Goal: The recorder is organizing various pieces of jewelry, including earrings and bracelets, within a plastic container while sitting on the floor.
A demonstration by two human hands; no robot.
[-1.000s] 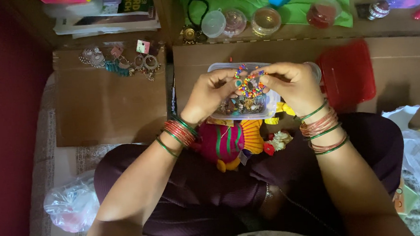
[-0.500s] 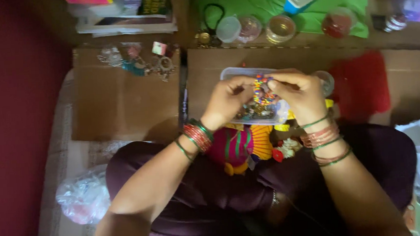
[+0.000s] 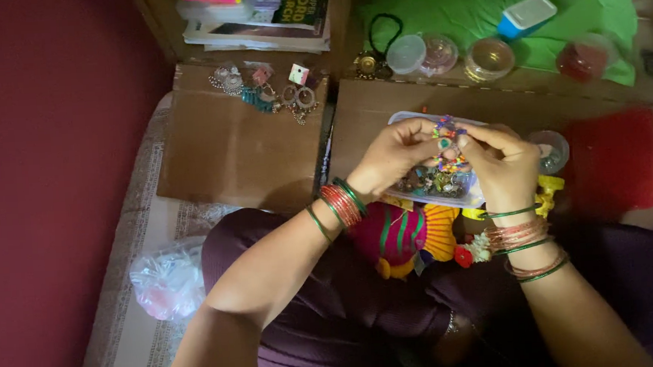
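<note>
Head-camera view, looking down: fingertips of both hands meet on a small multicoloured beaded piece [image 3: 447, 141], pinched between the left hand [image 3: 393, 154] and the right hand [image 3: 498, 158], fingers closed on it from either side, apparently so the tiny beads can be worked close to the eyes. The piece is held just above a clear shallow tray [image 3: 412, 119] filled with mixed beads, seemingly so anything dropped would fall back among the stock. Red and green bangles [image 3: 340, 203] ring the left wrist, and a stack of coppery and green bangles [image 3: 523, 242] the right. Near the lap, under the wrists, lie a pink-and-yellow striped fabric ornament [image 3: 404, 235] and a yellow trinket [image 3: 549, 191], partly hidden by the forearms. The tray rests on a cardboard sheet [image 3: 371, 103]; a second cardboard sheet [image 3: 228, 148] to the left carries a scatter of earrings [image 3: 269, 90] at its far edge. To the right lies a red lid [image 3: 614, 159], blurred. Farther off, round clear containers [image 3: 428, 53] and a blue box with a white lid [image 3: 526, 15] sit on a green cloth [image 3: 436, 10], beside stacked books [image 3: 258, 19]. A crumpled plastic bag [image 3: 167, 277] lies near left on the mat.
</note>
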